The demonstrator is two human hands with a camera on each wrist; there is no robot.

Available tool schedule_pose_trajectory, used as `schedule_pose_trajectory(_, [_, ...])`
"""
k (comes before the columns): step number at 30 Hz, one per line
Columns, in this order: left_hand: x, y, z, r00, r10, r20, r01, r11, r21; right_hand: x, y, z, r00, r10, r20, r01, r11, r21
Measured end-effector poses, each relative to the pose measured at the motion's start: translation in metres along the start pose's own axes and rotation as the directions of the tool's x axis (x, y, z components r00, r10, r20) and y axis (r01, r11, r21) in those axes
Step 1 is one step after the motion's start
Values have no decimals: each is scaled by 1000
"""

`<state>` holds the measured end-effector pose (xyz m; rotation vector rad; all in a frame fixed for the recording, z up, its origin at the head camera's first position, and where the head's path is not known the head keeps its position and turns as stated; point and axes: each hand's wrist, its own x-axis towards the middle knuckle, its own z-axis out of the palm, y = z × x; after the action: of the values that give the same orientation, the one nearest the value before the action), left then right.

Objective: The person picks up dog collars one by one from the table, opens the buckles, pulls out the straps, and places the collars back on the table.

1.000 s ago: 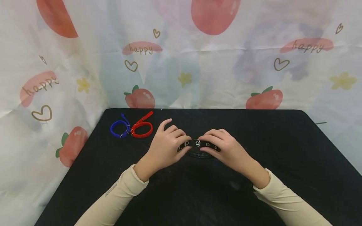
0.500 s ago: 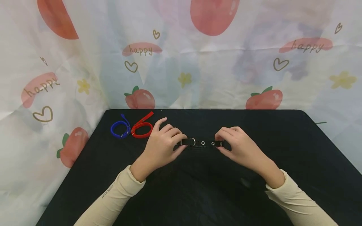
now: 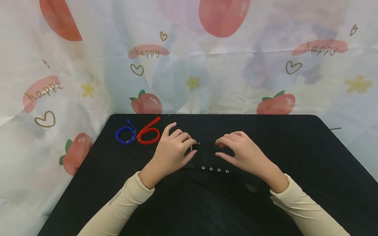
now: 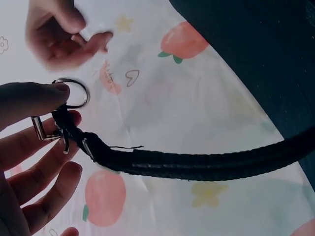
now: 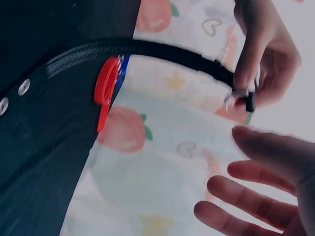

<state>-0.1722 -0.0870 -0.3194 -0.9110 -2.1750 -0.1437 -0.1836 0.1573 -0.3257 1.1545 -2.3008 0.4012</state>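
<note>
A black dog collar point(image 4: 182, 164) hangs from my left hand point(image 3: 172, 149), whose thumb and fingers pinch it at the buckle end. Beside the thumb in the left wrist view, the metal buckle point(image 4: 45, 132) and a D-ring point(image 4: 87, 94) stick out. The rest of the strap point(image 5: 167, 53) curves away and down, and its eyelet end point(image 3: 215, 169) shows below the hands in the head view, with several metal eyelets in a row. My right hand point(image 3: 242, 150) is just right of the buckle end, fingers loosely bent and apart, with nothing between them.
A blue collar point(image 3: 116, 135) and a red collar point(image 3: 158, 135), each looped with its tail pointing back, lie side by side at the table's back left. The black-covered table point(image 3: 295, 141) meets a printed cloth backdrop point(image 3: 236, 82) behind and at the left.
The right hand first drew the strap out to the right, then let go and came back leftward. The eyelet end dropped toward the near side. The left hand kept its pinch.
</note>
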Motion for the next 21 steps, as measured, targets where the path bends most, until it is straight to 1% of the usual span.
schedule_pose_trajectory(3, [2, 3, 3, 1000, 12, -12, -12, 1000, -12, 7, -7, 6, 999, -46, -29, 46, 999, 15])
schedule_pose_trajectory(9, [4, 7, 7, 999, 37, -29, -38, 998, -43, 17, -14, 13, 996, -73, -49, 74, 997, 14])
schedule_pose_trajectory(18, [3, 8, 9, 1000, 21, 0, -21, 996, -85, 17, -10, 15, 992, -86, -95, 88, 996, 11])
schedule_pose_trajectory(21, [3, 9, 12, 1000, 26, -1, -26, 996, -82, 15, -8, 14, 986, -129, -105, 126, 991, -33])
